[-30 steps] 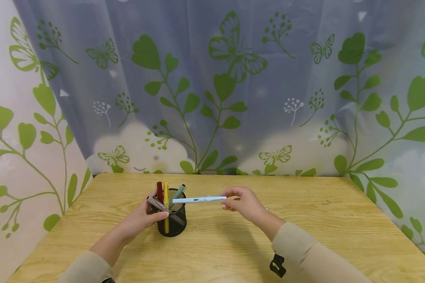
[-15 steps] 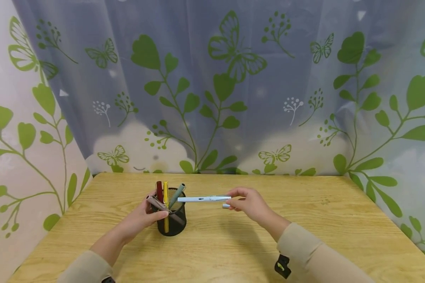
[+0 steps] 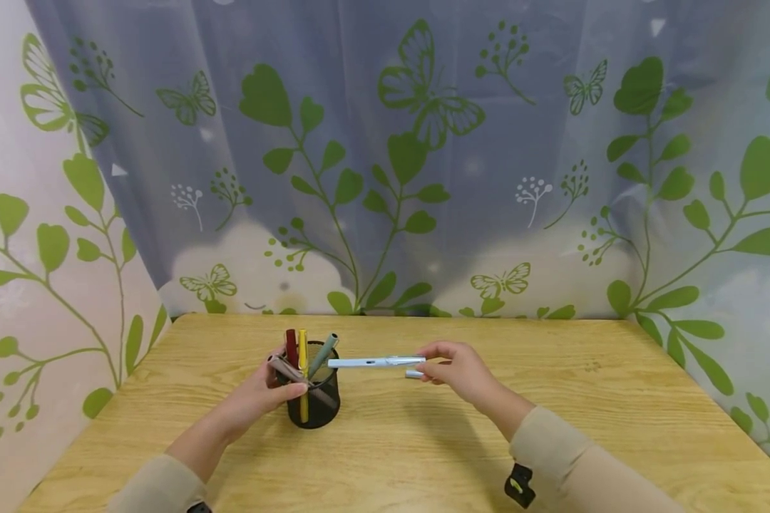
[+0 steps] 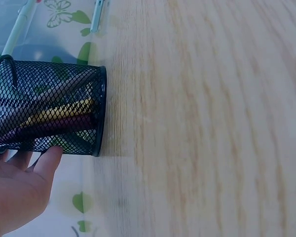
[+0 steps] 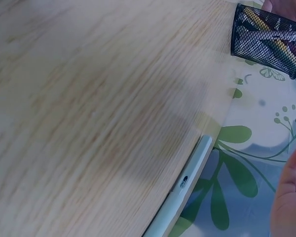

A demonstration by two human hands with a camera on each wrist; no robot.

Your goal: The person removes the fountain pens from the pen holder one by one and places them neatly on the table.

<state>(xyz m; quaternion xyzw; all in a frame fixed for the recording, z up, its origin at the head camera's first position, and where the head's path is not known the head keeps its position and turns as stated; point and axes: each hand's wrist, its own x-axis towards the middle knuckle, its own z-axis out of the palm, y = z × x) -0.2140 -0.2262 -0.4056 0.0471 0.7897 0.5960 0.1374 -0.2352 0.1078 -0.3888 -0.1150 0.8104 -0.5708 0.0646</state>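
My left hand (image 3: 257,399) grips a black mesh pen holder (image 3: 321,410) near its rim, with the thumb on the near side. Inside it stand several pens: a dark red pen (image 3: 291,345), a yellow pen (image 3: 303,349), a green pen (image 3: 324,353) leaning right and a greyish pen (image 3: 286,370) leaning left. Between thumb and fingers, my right hand (image 3: 458,370) pinches one end of a light blue pen (image 3: 375,363). That pen is level, its free end just right of the holder's rim. Another light blue pen (image 5: 180,190) lies on the table, mostly hidden behind my right hand in the head view.
The wooden table (image 3: 385,463) stretches out on both sides of the hands. A patterned curtain (image 3: 372,178) hangs along its back edge. On the right wrist sits a black strapped device (image 3: 520,484).
My right hand and its light blue pen have moved slightly right, away from the holder. An end of the lying pen now shows beneath the held one. The left hand keeps its grip.
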